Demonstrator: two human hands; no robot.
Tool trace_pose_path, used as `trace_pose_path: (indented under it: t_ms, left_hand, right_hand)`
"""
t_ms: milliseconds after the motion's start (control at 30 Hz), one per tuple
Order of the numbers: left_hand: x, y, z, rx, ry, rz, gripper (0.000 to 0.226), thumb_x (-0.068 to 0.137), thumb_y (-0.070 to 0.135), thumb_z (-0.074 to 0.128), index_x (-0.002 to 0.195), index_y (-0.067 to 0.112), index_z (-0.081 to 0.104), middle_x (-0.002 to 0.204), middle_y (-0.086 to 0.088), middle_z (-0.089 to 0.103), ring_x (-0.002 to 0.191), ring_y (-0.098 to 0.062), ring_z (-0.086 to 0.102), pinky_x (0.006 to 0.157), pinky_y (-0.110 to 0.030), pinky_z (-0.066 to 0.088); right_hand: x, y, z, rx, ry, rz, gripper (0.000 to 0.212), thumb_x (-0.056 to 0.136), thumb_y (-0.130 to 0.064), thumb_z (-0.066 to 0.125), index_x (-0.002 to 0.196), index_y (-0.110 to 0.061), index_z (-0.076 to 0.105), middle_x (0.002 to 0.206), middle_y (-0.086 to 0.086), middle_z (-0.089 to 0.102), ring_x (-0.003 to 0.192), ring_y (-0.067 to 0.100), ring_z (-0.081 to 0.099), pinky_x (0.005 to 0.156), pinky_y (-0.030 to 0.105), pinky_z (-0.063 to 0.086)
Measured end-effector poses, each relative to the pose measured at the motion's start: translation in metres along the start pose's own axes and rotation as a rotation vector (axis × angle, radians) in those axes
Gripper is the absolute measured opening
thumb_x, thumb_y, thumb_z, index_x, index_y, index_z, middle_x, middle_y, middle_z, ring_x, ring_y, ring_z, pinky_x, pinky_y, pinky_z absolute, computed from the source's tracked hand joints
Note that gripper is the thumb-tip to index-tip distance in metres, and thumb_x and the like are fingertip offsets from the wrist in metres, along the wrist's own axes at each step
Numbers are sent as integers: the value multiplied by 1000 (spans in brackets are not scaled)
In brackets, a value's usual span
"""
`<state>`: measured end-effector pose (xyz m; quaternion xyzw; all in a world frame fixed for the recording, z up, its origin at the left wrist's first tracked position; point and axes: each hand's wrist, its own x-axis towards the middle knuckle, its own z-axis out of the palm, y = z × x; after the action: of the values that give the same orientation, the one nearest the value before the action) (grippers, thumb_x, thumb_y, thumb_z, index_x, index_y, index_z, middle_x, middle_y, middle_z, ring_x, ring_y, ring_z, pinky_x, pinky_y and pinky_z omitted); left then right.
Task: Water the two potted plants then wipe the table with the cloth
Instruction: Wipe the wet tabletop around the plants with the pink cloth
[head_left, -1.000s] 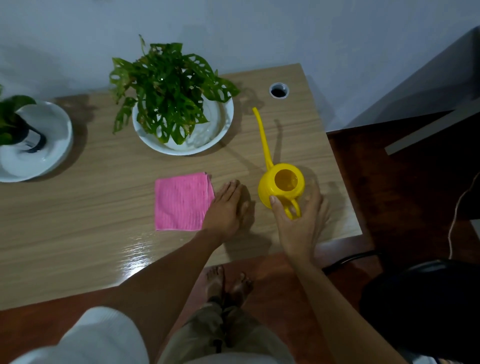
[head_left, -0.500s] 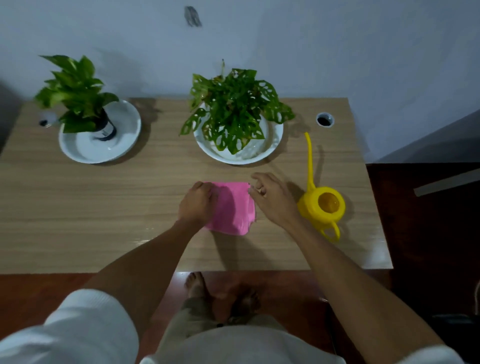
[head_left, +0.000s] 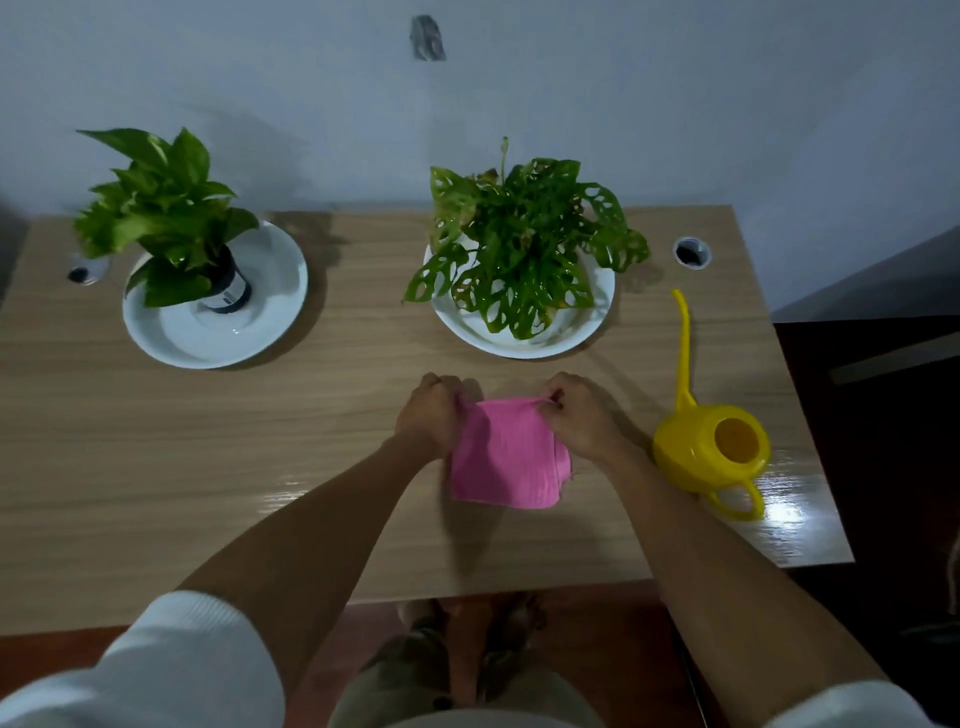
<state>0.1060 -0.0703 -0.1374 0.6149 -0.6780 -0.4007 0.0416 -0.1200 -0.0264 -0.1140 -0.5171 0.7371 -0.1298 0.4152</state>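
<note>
Nearest, both hands have come off the worktop (head_left: 156, 467) and onto the cloth (head_left: 506, 457). The left hand (head_left: 428, 415) and right hand (head_left: 576, 415) each pinch a far corner with fingers closed on the fabric, lifting that edge while the near edge hangs down toward the wood. A second ago the right hand was at the can (head_left: 709, 452); that now stands released just right of the cloth. Watering looks finished, and wiping is starting. Farther back, the right plant (head_left: 524, 249) and left plant (head_left: 161, 208) sit in white dishes.
</note>
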Motion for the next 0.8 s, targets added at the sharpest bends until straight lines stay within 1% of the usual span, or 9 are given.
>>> trace_pose_path:
  t_ms: [100, 200, 267, 367, 467, 600, 667, 733, 800]
  left_hand:
    - [-4, -3, -15, -241, -71, -13, 27, 83, 7, 64, 70, 27, 52, 78, 3, 62, 75, -19, 59, 68, -28, 42]
    - [-12, -12, -36, -617, -199, -41, 25, 83, 0, 70, 85, 19, 56, 79, -5, 65, 74, -22, 57, 67, -34, 45]
    - [-18, -18, -53, -758, -225, -98, 31, 86, -4, 71, 100, 17, 54, 86, -7, 66, 76, -23, 59, 65, -33, 47]
    - [-28, -27, -72, -860, -190, -151, 33, 89, 2, 72, 118, 11, 59, 103, -12, 72, 86, -26, 67, 71, -35, 56]
    - [-37, -39, -86, -965, -109, -155, 23, 93, 4, 70, 114, -2, 68, 104, -18, 72, 90, -26, 69, 77, -33, 60]
    - [-49, -51, -114, -1035, -165, -163, 25, 98, 14, 65, 112, -5, 74, 110, -15, 78, 105, -27, 74, 91, -36, 59]
    - [-53, -56, -125, -1085, -176, -176, 19, 99, 12, 63, 103, -4, 73, 102, -15, 77, 100, -26, 73, 85, -33, 60]
    - [-58, -60, -133, -1086, -181, -189, 16, 103, 11, 56, 93, 4, 66, 91, -9, 72, 86, -21, 69, 69, -29, 59]
    - [-61, -66, -137, -965, -176, -201, 15, 108, 22, 49, 98, 12, 56, 90, -5, 65, 79, -19, 64, 58, -30, 56]
  right_hand:
    - [-8, -11, 2, 147, 38, 55, 4, 101, -16, 59, 97, -17, 60, 94, 5, 64, 88, 20, 60, 76, 37, 47]
    - [-18, -26, 3, 253, 59, 80, 6, 103, -19, 57, 99, -17, 60, 98, 5, 64, 90, 19, 59, 77, 38, 45]
    - [-26, -40, 4, 347, 76, 80, 11, 104, -25, 60, 111, -16, 64, 111, 5, 69, 101, 19, 63, 86, 40, 48]
    - [-39, -63, 7, 348, 92, 40, 31, 105, -45, 57, 128, -26, 68, 123, -6, 72, 115, 17, 66, 98, 38, 55]
    - [-53, -88, 10, 212, 127, -8, 35, 110, -47, 47, 129, -24, 67, 114, -8, 69, 103, 11, 64, 71, 18, 44]
    - [-58, -120, 26, 200, 148, -47, 39, 113, -44, 41, 127, -13, 61, 110, 7, 66, 79, -3, 50, 61, 22, 33]
    - [-59, -133, 37, 225, 166, -43, 40, 113, -41, 41, 125, -9, 60, 109, 15, 67, 76, 2, 50, 60, 22, 33]
    - [-57, -141, 47, 211, 166, -37, 40, 113, -41, 41, 124, -7, 59, 103, 10, 64, 76, 0, 49, 60, 21, 32]
    - [-56, -149, 58, 230, 125, -6, 38, 113, -40, 41, 124, -7, 58, 105, 3, 63, 80, 1, 54, 61, 22, 36]
